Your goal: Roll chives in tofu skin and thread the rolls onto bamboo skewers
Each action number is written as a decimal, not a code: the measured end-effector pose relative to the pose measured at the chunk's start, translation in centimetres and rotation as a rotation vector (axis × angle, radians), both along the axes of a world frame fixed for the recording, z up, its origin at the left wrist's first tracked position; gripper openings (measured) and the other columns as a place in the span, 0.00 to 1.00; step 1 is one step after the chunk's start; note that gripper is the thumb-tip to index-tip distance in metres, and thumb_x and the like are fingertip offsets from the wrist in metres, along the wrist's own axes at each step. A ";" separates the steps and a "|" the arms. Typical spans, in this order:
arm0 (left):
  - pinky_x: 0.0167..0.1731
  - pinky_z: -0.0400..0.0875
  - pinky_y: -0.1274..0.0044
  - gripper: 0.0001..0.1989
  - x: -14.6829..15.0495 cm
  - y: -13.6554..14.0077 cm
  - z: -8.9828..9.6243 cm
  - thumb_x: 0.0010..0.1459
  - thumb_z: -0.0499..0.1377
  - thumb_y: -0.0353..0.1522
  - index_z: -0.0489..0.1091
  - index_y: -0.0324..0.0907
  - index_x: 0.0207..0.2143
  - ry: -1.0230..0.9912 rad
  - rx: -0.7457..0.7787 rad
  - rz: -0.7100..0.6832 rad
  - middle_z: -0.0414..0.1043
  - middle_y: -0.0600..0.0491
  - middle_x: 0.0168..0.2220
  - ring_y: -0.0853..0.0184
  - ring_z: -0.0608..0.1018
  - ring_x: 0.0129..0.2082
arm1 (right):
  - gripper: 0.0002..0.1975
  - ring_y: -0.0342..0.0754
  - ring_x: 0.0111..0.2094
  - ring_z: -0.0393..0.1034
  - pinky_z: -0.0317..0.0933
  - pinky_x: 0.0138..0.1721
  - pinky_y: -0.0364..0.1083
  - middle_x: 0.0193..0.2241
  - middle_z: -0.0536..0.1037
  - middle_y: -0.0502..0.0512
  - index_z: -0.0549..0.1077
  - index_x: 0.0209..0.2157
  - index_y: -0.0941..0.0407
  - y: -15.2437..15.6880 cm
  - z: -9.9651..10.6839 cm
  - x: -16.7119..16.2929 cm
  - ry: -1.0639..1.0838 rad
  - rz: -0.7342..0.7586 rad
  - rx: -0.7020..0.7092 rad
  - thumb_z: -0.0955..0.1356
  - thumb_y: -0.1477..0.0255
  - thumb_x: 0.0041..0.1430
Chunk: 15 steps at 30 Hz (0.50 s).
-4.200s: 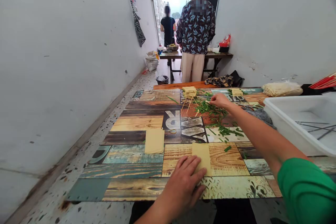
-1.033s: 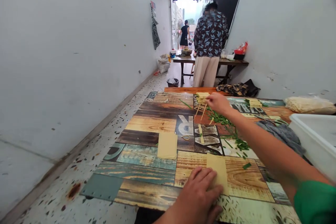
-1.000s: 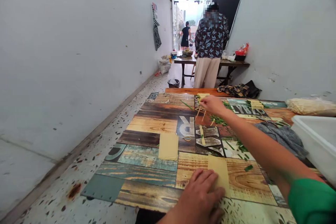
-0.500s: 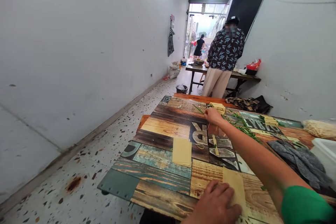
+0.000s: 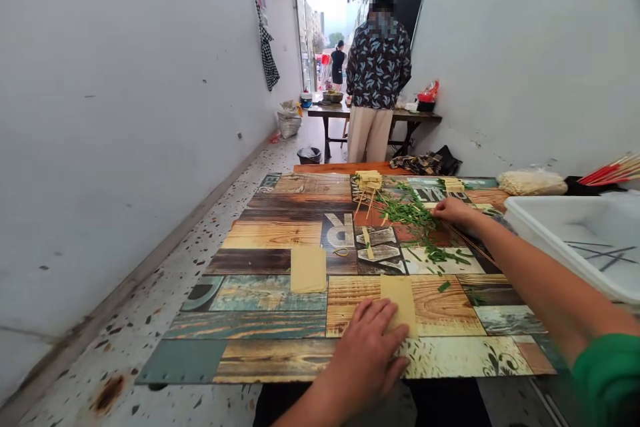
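Observation:
My left hand (image 5: 367,347) lies open with its fingers resting on a pale yellow rectangular sheet (image 5: 403,300), perhaps tofu skin, near the table's front edge. My right hand (image 5: 455,210) is closed at the right end of a loose pile of cut green leaves (image 5: 407,207). Its fingertips are pressed together, and whatever is between them is too small to make out. Thin wooden skewers (image 5: 473,242) lie just below that hand. A small stack of similar sheets (image 5: 309,270) sits left of the first one. Skewered yellow rolls (image 5: 369,180) rest at the far side.
The patterned tabletop (image 5: 270,320) carries scattered green bits, a rubber band (image 5: 341,252) and a narrow yellow strip (image 5: 368,243). A white tub (image 5: 555,240) with dark sticks stands at right. More rolls (image 5: 454,185) lie farther back. A person (image 5: 377,73) stands at another table.
My right hand has moved from beside the far rolls, where it held a green stem, rightward to the leaf pile. My left hand stays on the sheet. The view has turned right.

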<state>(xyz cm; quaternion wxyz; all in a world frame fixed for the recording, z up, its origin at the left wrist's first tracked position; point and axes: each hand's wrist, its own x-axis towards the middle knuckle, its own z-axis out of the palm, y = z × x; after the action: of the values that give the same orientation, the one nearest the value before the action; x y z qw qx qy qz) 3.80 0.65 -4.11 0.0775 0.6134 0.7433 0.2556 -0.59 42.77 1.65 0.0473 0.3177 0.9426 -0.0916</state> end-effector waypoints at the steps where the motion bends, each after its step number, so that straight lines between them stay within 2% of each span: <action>1: 0.65 0.53 0.58 0.20 0.0 0.0 0.0 0.65 0.53 0.42 0.66 0.47 0.56 0.003 -0.004 0.000 0.61 0.46 0.63 0.57 0.62 0.64 | 0.14 0.51 0.31 0.73 0.62 0.33 0.45 0.27 0.79 0.61 0.79 0.27 0.59 -0.1 -0.2 -0.3 -0.001 0.014 0.028 0.69 0.62 0.56; 5: 0.65 0.54 0.58 0.20 -0.1 0.0 0.3 0.64 0.54 0.42 0.66 0.48 0.56 0.004 -0.027 -0.001 0.61 0.47 0.63 0.57 0.62 0.64 | 0.24 0.53 0.32 0.72 0.61 0.33 0.46 0.27 0.78 0.64 0.77 0.24 0.59 -0.8 -0.9 -2.4 -0.076 0.050 0.111 0.68 0.52 0.55; 11: 0.65 0.52 0.57 0.20 -0.2 0.2 -0.3 0.64 0.53 0.43 0.66 0.48 0.56 -0.008 -0.023 -0.008 0.61 0.47 0.63 0.56 0.62 0.64 | 0.11 0.45 0.26 0.66 0.54 0.28 0.43 0.21 0.73 0.54 0.74 0.21 0.58 -0.8 -1.7 -3.4 -0.067 0.070 0.101 0.71 0.66 0.51; 15: 0.65 0.52 0.56 0.21 -0.2 0.1 -0.5 0.65 0.52 0.44 0.65 0.48 0.57 -0.030 -0.018 -0.012 0.60 0.46 0.64 0.55 0.61 0.65 | 0.13 0.44 0.23 0.63 0.51 0.27 0.43 0.17 0.70 0.51 0.73 0.21 0.58 0.4 -0.5 -2.8 0.018 0.054 0.125 0.69 0.65 0.54</action>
<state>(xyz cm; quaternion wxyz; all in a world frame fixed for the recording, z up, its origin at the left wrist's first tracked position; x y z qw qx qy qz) 3.60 0.77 -4.61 0.0957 0.6131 0.7408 0.2574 -3.37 43.17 1.16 0.0212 0.2939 0.9550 -0.0343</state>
